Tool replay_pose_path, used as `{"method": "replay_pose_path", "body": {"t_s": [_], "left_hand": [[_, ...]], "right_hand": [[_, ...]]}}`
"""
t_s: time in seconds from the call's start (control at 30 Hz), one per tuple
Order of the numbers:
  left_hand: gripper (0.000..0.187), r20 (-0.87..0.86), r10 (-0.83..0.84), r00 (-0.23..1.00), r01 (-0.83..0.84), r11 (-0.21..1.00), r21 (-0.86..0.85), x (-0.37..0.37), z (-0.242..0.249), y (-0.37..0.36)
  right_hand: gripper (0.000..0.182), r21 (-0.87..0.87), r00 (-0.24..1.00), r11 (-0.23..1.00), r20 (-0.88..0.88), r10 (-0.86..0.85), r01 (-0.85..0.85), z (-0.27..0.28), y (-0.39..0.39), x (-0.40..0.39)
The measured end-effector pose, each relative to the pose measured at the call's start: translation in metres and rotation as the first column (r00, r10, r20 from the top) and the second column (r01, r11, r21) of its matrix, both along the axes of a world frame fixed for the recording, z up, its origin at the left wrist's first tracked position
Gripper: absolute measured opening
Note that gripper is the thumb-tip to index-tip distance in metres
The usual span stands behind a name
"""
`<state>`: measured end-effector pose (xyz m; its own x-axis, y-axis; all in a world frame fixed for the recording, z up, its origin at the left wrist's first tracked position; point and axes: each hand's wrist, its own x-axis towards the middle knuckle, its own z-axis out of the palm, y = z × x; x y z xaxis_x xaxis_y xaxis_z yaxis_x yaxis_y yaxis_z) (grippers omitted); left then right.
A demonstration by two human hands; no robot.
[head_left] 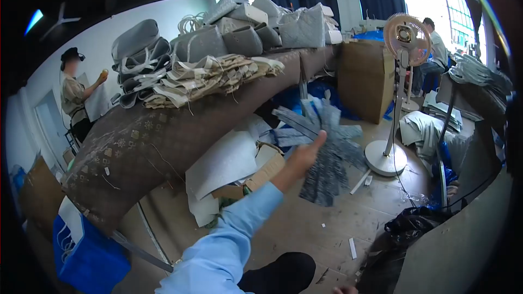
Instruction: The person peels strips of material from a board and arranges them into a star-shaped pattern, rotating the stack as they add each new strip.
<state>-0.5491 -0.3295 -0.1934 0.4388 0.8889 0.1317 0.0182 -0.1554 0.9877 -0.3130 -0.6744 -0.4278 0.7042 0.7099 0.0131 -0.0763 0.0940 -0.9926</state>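
Observation:
My left hand [305, 158], at the end of a light blue sleeve, reaches forward over the floor. Its fingers are closed on a bundle of grey fabric strips [325, 177], with the thumb lying along the top. The strips fan out in several directions and hang below the hand. Only a small part of my right hand [345, 290] shows at the bottom edge; its fingers are mostly cut off, so what it holds, if anything, is hidden.
A brown-covered table [180, 130] bears piled grey bags [199, 43] and beige pieces [218, 76]. A standing fan [385, 158], cardboard box [365, 79], blue bin [90, 256] and black plastic bag [417, 220] stand around. One person [76, 90] is at left, another [436, 49] sits at back right.

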Motion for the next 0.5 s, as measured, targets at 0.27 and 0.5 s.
{"method": "replay_pose_path", "body": {"t_s": [0.27,0.5], "left_hand": [[0.058,0.623,0.397,0.674,-0.636,0.74,0.218,-0.21,0.282,0.016],[0.072,0.733,0.564,0.381,-0.87,0.486,0.078,-0.448,0.274,0.0]], "right_hand": [[0.02,-0.102,0.96,0.972,0.165,0.225,-0.21,0.007,0.07,0.01],[0.022,-0.316,0.838,0.843,0.2,0.507,-0.435,-0.037,0.1,-0.024]]}}
